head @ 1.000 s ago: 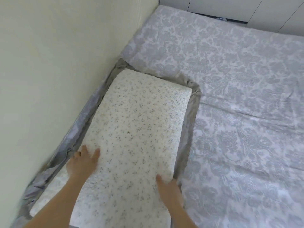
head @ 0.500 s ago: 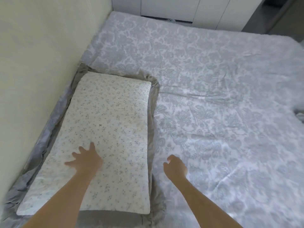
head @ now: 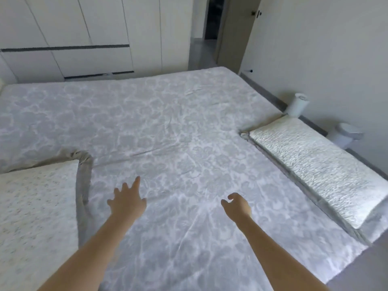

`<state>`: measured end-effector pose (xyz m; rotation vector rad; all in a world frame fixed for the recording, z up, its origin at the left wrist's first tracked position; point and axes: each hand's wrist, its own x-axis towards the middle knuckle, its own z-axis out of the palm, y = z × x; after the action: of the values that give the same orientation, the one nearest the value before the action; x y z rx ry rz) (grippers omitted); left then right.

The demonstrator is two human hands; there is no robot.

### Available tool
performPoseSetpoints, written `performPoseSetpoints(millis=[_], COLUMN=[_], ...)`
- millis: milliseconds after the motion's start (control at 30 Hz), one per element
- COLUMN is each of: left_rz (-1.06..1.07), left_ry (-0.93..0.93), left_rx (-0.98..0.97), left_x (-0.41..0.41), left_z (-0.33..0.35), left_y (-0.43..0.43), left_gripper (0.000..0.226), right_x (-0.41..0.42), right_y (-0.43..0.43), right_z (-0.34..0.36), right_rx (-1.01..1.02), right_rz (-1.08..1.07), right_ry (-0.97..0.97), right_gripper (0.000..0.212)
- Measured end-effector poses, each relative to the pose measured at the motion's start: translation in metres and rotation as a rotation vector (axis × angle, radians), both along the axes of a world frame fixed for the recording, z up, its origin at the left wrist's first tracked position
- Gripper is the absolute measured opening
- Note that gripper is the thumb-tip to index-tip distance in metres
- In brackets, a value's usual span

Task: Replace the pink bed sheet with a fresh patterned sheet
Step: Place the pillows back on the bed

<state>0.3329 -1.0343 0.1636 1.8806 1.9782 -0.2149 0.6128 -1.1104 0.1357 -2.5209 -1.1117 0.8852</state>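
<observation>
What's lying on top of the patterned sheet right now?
On the patterned sheet: a speckled pillow at its left edge, a cream pillow along its right. The left hand and right hand reach over its middle, empty. Anything beneath is hidden.

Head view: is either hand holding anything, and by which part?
Nothing is held. The left hand is spread open above the patterned sheet; the right hand hangs loosely curled, empty.
</observation>
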Motion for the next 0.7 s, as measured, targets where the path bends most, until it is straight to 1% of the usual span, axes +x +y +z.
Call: performPoseSetpoints(millis=[100,167,200,233,267,333,367,400,500,633,700], left_rz=[-0.084,-0.126,-0.122,-0.140,-0.131,-0.130,-0.134,-0.145,-0.170,-0.196,-0.180], left_ry=[-0.057,-0.119,-0.149,-0.191,-0.223,-0.273,-0.280,-0.282,-0.279,-0.243,-0.212], left_rx=[0.026,0.012,0.001,0.009,-0.001,0.001,-0.001,-0.028,-0.045,-0.047,-0.054], left_x=[0.114,0.213,0.222,0.280,0.304,0.395,0.420,0.470,0.540,0.601,0.617], left_z=[0.016,0.012,0.016,0.008,0.006,-0.005,-0.008,-0.017,-0.039,-0.072,-0.087], left_y=[0.007,0.011,0.007,0.007,0.004,0.007,0.006,0.007,0.005,0.014,0.020], left_gripper=[0.072,0.073,0.074,0.074,0.073,0.067,0.065,0.064,0.061,0.058,0.056], right_x=[0.113,0.214,0.224,0.282,0.307,0.397,0.423,0.470,0.541,0.601,0.610], right_y=[-0.007,-0.022,-0.025,-0.032,-0.037,-0.043,-0.046,-0.052,-0.058,-0.056,-0.053], right_z=[0.016,0.013,0.011,0.004,0.001,-0.016,-0.024,-0.039,-0.079,-0.140,-0.169], right_rx=[0.025,0.004,-0.025,-0.058,-0.088,-0.139,-0.172,-0.206,-0.296,-0.350,-0.389], right_rz=[-0.059,-0.082,-0.060,-0.039,-0.016,0.009,0.008,-0.003,-0.009,0.046,0.081], right_ry=[-0.078,-0.151,-0.188,-0.236,-0.277,-0.371,-0.394,-0.390,-0.426,-0.414,-0.419], right_gripper=[0.045,0.049,0.051,0.054,0.056,0.056,0.054,0.052,0.055,0.073,0.084])
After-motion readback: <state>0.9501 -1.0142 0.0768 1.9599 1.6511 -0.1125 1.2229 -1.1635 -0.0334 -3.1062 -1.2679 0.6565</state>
